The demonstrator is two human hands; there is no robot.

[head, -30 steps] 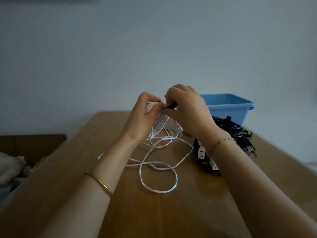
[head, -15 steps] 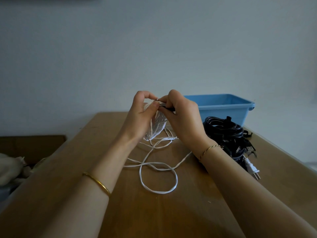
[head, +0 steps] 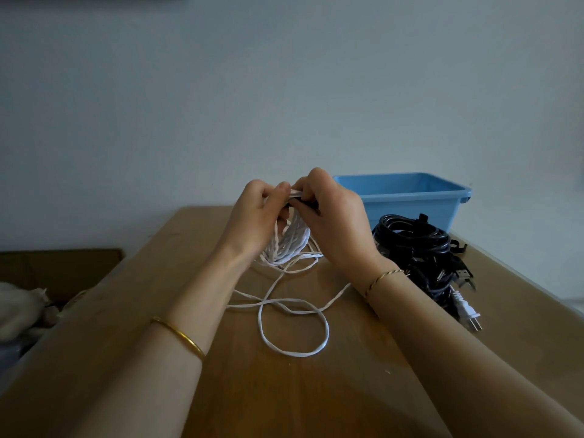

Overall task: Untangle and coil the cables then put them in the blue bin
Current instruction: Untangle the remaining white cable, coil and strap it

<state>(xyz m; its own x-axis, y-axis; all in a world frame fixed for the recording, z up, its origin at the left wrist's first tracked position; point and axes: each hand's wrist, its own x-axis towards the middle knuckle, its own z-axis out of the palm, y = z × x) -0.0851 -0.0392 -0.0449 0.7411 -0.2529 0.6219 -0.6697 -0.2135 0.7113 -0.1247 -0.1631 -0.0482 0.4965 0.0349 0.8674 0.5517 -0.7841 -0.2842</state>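
A white cable (head: pixel 289 245) hangs as a bundle of loops between both hands above the wooden table (head: pixel 316 390). My left hand (head: pixel 256 219) grips the top of the bundle. My right hand (head: pixel 335 222) pinches a small black piece at the bundle's top, touching the left fingers. The cable's loose end trails toward me in a loop on the table. The blue bin (head: pixel 407 200) stands at the far right, behind my right hand. A pile of black cables (head: pixel 417 248) lies in front of it, with a white plug (head: pixel 467 312) sticking out.
The table's left edge runs diagonally past my left forearm; beyond it sit a brown box (head: pixel 60 267) and pale cloth (head: pixel 19 311). A plain wall stands behind the table. The right table edge passes just beyond the black cables.
Both hands shifted slightly left and closer together around the bundle's top. My right forearm moved off the black pile, uncovering the white plug. The loop on the table stayed put.
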